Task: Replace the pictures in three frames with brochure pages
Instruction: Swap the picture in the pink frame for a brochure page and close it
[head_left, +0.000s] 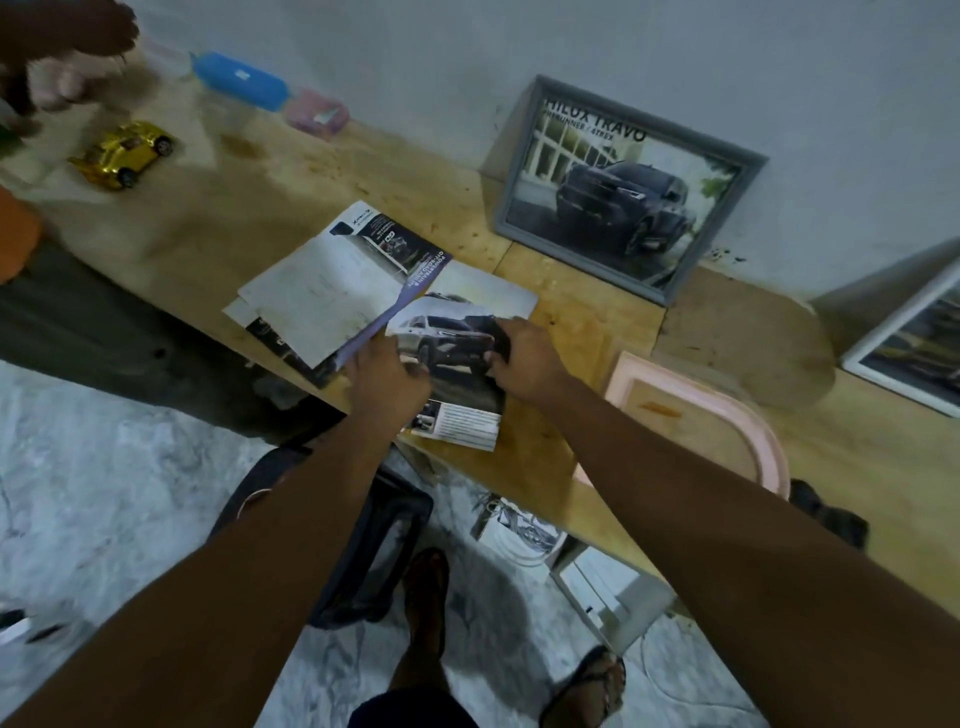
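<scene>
A blurry shape (57, 78) in the upper left is too smeared to name. A gold toy car (124, 153) sits near it on the bench (234, 208). In the middle, the left hand (387, 371) and right hand (524, 353) pinch a bent brochure page (452, 343) with curled fingers (415, 371). It shows cars. A white frame (904, 343) is cut off at the right edge.
</scene>
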